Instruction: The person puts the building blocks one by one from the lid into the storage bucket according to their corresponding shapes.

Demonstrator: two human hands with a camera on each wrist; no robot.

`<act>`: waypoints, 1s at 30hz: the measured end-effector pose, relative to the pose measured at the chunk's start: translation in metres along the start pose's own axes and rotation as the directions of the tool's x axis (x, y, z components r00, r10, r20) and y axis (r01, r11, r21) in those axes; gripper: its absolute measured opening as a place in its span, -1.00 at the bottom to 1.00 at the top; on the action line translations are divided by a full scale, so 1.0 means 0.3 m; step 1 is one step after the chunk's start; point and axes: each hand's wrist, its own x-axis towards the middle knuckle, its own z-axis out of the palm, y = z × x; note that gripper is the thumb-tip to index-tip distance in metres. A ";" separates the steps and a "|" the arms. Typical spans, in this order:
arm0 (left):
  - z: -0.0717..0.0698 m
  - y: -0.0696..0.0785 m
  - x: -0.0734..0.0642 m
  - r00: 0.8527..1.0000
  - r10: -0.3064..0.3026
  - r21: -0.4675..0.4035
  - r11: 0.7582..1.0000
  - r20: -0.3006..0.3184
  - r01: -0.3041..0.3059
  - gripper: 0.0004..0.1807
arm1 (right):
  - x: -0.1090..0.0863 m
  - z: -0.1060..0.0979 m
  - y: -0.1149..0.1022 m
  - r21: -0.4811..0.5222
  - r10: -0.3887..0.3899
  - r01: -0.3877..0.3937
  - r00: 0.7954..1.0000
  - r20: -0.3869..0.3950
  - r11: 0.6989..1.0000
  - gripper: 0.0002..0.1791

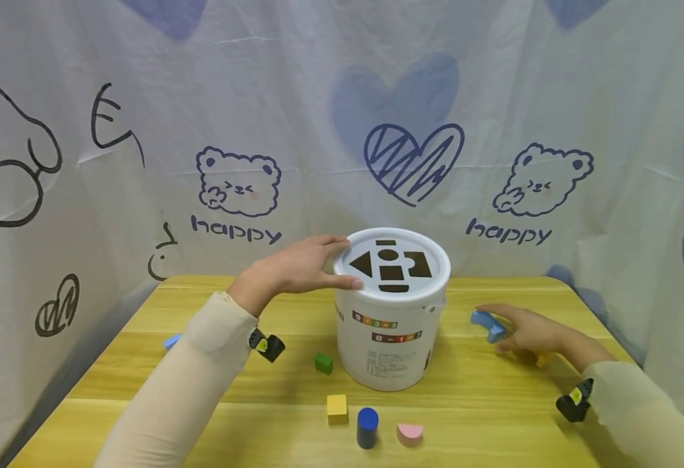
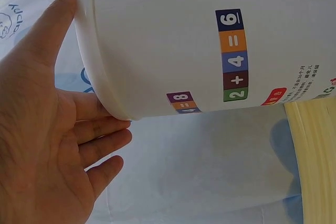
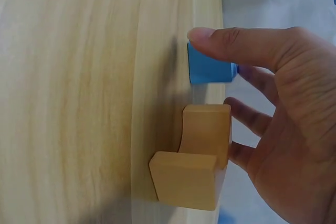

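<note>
A white bucket (image 1: 385,354) with printed sums stands upright, its white lid (image 1: 420,283) cut with dark shaped holes. My left hand (image 1: 303,265) rests on the lid's left edge, thumb and fingers spread along the rim; in the left wrist view the fingers (image 2: 102,148) are fairly straight. To the right of the bucket, my right hand (image 1: 531,335) pinches a light blue curved block (image 1: 490,326) between thumb and index finger. The right wrist view shows this block (image 3: 210,68) under the thumb. Close below it is a yellow arch-shaped block (image 3: 186,182), near the other fingers.
In front of the bucket lie a green block (image 1: 323,363), a yellow cube (image 1: 337,409), a dark blue cylinder (image 1: 367,428) and a pink half-round block (image 1: 409,434). Another blue block (image 1: 172,341) is partly behind the left forearm. A printed curtain (image 1: 318,130) hangs behind the wooden table (image 1: 476,416).
</note>
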 end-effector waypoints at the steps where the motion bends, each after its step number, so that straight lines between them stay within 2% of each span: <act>1: 0.001 0.000 0.000 1.000 -0.001 0.001 1.000 -0.002 0.001 0.16 | 0.001 0.001 0.001 0.000 0.000 0.000 1.000 -0.004 1.000 -0.13; 5: 0.005 0.001 -0.003 1.000 -0.004 -0.002 1.000 0.003 0.004 0.16 | 0.009 0.010 0.007 0.004 0.005 -0.005 1.000 -0.018 1.000 -0.12; 13: 0.007 0.004 -0.005 1.000 0.001 -0.008 1.000 0.006 -0.001 0.17 | 0.021 0.033 0.009 -0.109 -0.071 0.061 0.993 -0.089 0.992 -0.17; 18: 0.010 0.003 -0.005 1.000 -0.003 -0.008 1.000 0.008 0.004 0.16 | 0.023 0.046 -0.005 -0.094 -0.041 0.034 0.997 -0.072 0.995 -0.19; 22: 0.012 0.002 -0.003 1.000 -0.002 -0.012 1.000 0.013 0.002 0.17 | 0.023 0.044 -0.026 -0.096 -0.044 0.039 0.998 -0.055 0.995 -0.17; 30: 0.005 0.000 -0.001 1.000 0.015 -0.020 1.000 0.010 -0.015 0.17 | 0.013 -0.005 -0.102 -0.118 -0.120 0.110 0.989 -0.083 0.987 -0.15</act>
